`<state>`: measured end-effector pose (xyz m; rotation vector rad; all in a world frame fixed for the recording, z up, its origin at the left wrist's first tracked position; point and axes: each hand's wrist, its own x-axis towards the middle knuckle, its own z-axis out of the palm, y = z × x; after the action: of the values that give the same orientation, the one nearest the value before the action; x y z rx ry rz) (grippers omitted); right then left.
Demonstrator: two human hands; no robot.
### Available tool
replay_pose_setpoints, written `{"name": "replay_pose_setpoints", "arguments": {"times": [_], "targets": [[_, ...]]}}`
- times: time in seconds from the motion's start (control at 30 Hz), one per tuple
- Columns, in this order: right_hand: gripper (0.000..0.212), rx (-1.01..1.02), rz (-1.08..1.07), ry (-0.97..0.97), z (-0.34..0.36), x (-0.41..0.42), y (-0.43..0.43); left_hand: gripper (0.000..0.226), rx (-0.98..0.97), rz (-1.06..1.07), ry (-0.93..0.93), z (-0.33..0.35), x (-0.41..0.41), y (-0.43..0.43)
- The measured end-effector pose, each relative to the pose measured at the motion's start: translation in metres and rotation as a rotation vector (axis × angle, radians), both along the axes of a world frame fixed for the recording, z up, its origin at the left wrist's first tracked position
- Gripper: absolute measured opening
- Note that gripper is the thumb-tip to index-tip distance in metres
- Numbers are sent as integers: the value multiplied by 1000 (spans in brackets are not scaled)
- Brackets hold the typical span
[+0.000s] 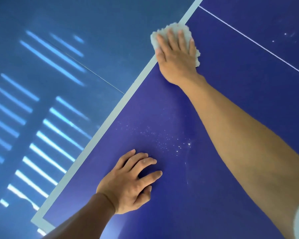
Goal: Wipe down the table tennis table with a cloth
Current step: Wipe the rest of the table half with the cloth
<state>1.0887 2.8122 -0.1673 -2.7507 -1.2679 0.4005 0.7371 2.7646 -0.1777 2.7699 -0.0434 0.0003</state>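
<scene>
We press the cloth (pixel 175 27) under our flat right hand (pixel 177 57) at the counter (pixel 162 109) edge. Our left hand (pixel 128 181) rests spread, empty. Sweeping left of the hand could drop the cloth.

A blue floor (pixel 97 19) is spreading out to the left of both hands, looking smooth and slightly blurred. Bright stripes of light (pixel 47 147) are falling across it in parallel slanted rows, left of the left hand (pixel 128 183), glowing pale blue to white. A fainter set of stripes (pixel 55 54) is showing farther up, well to the left of the right hand (pixel 176 56). Darker shadow bands (pixel 43 104) are running between the rows. A thin pale line (pixel 97 75) is crossing the floor diagonally, slanting down toward the right, below and left of the right hand.
</scene>
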Motion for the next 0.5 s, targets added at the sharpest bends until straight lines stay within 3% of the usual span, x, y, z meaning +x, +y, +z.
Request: {"name": "replay_pose_setpoints", "arguments": {"times": [0.13,0.2,0.4,0.5], "targets": [[57,6,260,-1,-2,-33,-69,41,-24,8,-25,-1,-1,-1],[57,-22,260,-94,-2,-18,-102,40,-26,12,-32,-2,-2,-2],[56,-47,-465,-77,0,15,-102,38,-44,20,-44,-4,-2,-1],[56,-8,-434,-32,1,-17,-59,38,-38,22,-48,-4,-3,-1]]}}
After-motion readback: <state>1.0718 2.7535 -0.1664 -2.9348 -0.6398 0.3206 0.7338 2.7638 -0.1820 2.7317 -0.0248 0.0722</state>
